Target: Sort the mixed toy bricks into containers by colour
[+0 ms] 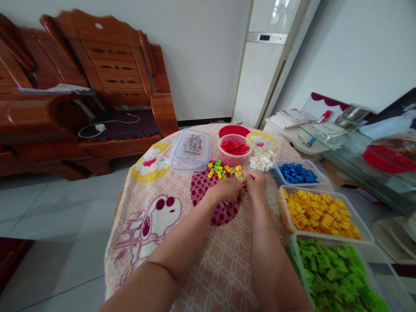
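Both my hands meet at the middle of a round table (156, 242) covered with a pink cartoon cloth. My left hand (227, 190) and my right hand (256, 182) are curled with fingertips pinched together between them; what they hold is too small to make out. Just beyond them lies a small scatter of yellow, green and red bricks (224, 170). The knuckles hide the fingertips.
Clear tubs line the right edge: green bricks (338, 277), yellow bricks (320, 212), blue bricks (297, 173). Farther back are white pieces (261, 161), a round tub of red bricks (234, 148), and stacked lids (191, 149). A wooden bench (97, 99) stands left, a glass table (357, 151) right.
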`<state>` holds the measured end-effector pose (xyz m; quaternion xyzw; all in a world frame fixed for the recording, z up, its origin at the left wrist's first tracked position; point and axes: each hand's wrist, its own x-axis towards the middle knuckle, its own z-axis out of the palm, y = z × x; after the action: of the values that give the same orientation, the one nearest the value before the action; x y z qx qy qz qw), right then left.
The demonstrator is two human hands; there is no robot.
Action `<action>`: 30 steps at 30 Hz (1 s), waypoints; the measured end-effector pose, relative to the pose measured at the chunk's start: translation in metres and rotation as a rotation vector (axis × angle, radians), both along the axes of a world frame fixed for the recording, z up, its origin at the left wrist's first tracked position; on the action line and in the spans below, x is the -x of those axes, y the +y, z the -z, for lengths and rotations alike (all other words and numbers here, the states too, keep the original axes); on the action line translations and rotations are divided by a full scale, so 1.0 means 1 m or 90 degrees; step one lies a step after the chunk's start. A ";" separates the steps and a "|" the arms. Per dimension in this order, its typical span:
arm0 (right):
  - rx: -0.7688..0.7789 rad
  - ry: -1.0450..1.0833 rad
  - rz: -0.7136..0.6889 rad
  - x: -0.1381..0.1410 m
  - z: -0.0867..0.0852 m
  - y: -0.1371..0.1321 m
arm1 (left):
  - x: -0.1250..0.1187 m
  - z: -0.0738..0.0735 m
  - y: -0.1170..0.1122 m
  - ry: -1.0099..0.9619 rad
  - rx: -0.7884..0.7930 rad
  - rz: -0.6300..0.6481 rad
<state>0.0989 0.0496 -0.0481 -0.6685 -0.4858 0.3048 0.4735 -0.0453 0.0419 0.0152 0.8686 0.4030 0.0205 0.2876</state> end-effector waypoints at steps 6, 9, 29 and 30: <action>0.004 -0.009 0.011 0.000 0.000 0.000 | 0.006 0.008 0.016 -0.148 -0.052 -0.069; 0.014 0.006 0.015 0.002 -0.001 0.000 | 0.009 0.013 0.027 -0.273 -0.051 -0.154; 0.039 0.042 0.027 0.008 -0.009 -0.005 | 0.007 0.006 0.060 -0.852 0.087 -0.503; 0.040 0.041 0.028 0.008 -0.009 -0.005 | 0.008 0.007 0.061 -0.854 0.082 -0.499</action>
<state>0.0906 0.0443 -0.0394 -0.6833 -0.4458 0.3306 0.4744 -0.0533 0.1028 0.0084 0.4464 0.4206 0.6182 0.4916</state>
